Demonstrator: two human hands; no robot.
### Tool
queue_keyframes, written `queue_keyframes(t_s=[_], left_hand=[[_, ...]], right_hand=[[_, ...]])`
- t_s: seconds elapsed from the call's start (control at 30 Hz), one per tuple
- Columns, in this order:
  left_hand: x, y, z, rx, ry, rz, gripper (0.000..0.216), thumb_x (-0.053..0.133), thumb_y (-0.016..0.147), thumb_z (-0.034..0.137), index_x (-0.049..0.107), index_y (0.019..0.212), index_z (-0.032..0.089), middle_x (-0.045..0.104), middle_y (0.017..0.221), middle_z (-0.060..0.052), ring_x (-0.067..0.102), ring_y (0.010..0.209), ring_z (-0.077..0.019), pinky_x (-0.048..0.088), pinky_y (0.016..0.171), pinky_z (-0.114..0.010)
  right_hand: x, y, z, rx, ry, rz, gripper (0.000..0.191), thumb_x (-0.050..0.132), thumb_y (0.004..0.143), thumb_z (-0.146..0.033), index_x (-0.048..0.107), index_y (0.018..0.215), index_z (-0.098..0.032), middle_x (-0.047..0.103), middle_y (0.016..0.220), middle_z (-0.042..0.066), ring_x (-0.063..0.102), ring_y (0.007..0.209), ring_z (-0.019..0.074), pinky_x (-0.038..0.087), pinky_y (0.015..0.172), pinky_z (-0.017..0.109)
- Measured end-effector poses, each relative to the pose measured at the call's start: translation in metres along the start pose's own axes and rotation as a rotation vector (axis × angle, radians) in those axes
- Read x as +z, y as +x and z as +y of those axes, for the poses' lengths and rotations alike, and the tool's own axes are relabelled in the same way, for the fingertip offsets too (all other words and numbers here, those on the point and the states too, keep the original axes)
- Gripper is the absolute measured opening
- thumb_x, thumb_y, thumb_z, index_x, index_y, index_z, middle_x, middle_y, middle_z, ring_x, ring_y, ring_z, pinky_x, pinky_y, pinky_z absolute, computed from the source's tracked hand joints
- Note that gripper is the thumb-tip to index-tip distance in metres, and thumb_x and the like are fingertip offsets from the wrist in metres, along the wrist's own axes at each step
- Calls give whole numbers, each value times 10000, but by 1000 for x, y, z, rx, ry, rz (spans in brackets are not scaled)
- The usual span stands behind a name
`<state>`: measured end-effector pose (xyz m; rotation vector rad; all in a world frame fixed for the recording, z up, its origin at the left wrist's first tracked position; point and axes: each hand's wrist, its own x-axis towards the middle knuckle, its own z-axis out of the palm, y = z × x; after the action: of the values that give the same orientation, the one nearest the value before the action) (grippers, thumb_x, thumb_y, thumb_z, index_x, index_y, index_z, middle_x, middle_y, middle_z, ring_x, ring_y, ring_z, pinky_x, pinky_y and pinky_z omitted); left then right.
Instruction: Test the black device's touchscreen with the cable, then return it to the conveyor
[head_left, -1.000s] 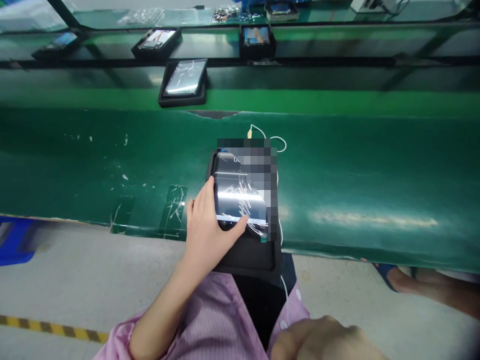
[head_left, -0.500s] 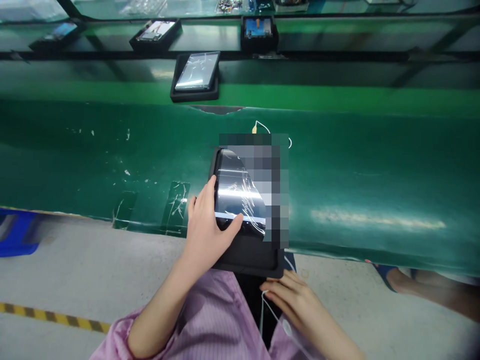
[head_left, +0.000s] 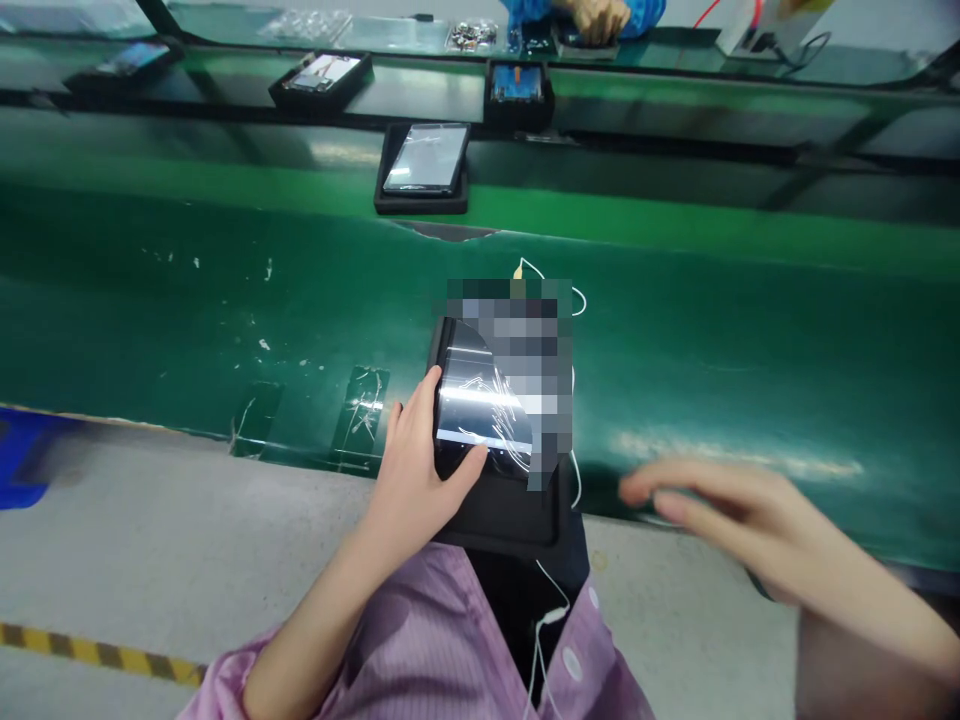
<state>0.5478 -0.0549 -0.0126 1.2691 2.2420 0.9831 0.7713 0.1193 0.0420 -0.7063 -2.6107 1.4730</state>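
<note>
Left hand point(head_left: 420, 470) grips tablet point(head_left: 480, 420) at its 9 o'clock edge, steadying it in black tray point(head_left: 502, 515) | right hand point(head_left: 720, 515) hovers at 3 o'clock, fingers open, empty, above green bench point(head_left: 750, 350)

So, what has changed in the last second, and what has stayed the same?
The right hand rose from near the lap, passed the black tray's near edge, and now hovers open to the tray's right, holding nothing. The tray on the far belt moved right. The left hand still grips the screen.
</note>
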Motion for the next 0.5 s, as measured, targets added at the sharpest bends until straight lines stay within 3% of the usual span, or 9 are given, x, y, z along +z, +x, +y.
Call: queue_keyframes(t_s=[0.1, 0.2, 0.27, 0.37, 0.5], left_hand=[[1, -14, -3, 20, 53, -14, 759, 493, 910, 414, 69, 1510, 222, 290, 1555, -138, 242, 1444, -292, 171, 1169, -585], [6, -30, -9, 63, 134, 0, 806, 522, 896, 376, 28, 1519, 246, 297, 1553, -129, 286, 1427, -295, 216, 1159, -582], [11, -37, -13, 100, 181, 39, 817, 527, 893, 363, 21, 1523, 237, 304, 1549, -139, 311, 1414, -303, 244, 1147, -586], [18, -40, -20, 163, 232, 105, 806, 524, 897, 364, 42, 1524, 205, 337, 1528, -158, 344, 1395, -317, 290, 1123, -588], [23, -37, -25, 215, 282, 145, 758, 489, 914, 310, 61, 1526, 180, 358, 1520, -150, 360, 1390, -296, 346, 1103, -549]], right_hand=[[-12, 58, 3, -4, -27, 343, 280, 587, 886, -459, 741, 866, -226, 731, 901, 58, 679, 870, 219, 550, 779, 332], [-16, 122, 12, -25, -20, 505, 292, 590, 864, -430, 727, 919, -178, 720, 950, 76, 655, 926, 237, 505, 843, 372], [-18, 160, 17, 10, -14, 478, 282, 586, 846, -394, 722, 892, -151, 717, 918, 83, 645, 892, 235, 485, 809, 360], [-18, 201, 16, 89, 31, 326, 314, 577, 813, -415, 704, 755, -134, 682, 750, 62, 606, 743, 197, 440, 701, 310], [-16, 218, 10, 97, 129, 216, 428, 593, 711, -558, 636, 607, -145, 519, 546, -11, 442, 547, 126, 329, 570, 275]])
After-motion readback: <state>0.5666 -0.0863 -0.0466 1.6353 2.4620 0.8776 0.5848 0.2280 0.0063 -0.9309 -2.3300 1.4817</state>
